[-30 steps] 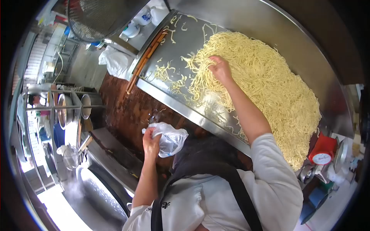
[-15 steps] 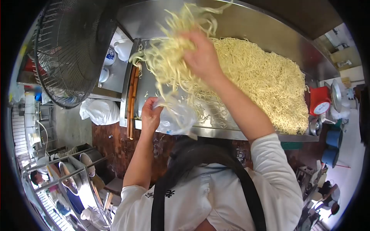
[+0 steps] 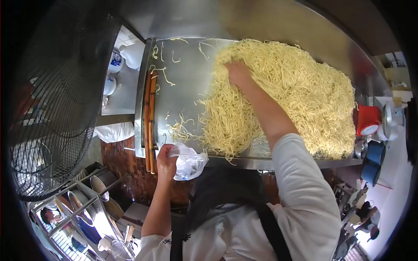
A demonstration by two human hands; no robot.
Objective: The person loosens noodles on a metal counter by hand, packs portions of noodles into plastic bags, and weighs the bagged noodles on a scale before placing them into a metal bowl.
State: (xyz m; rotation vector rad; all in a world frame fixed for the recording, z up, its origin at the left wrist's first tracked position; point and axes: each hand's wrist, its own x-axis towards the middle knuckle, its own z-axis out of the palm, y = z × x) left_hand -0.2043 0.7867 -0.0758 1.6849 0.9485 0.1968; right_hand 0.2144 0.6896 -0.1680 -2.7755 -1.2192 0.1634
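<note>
Around our right grip [image 3: 238,74], noodles [image 3: 300,100] hid whether it closed; our left grip [image 3: 166,162] pinched a plastic bag [image 3: 190,165], best held gaping.

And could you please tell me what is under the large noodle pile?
The noodle pile lies on a metal worktop, whose surface shows to the picture's left; anything directly beneath the noodles is covered and cannot be seen.

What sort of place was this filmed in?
Most likely a commercial kitchen, perhaps a noodle maker's: a large heap of long pale-yellow noodles spreads across a broad silver-grey metal worktop, with a boxy red scale with a white dial beyond one end.
</note>
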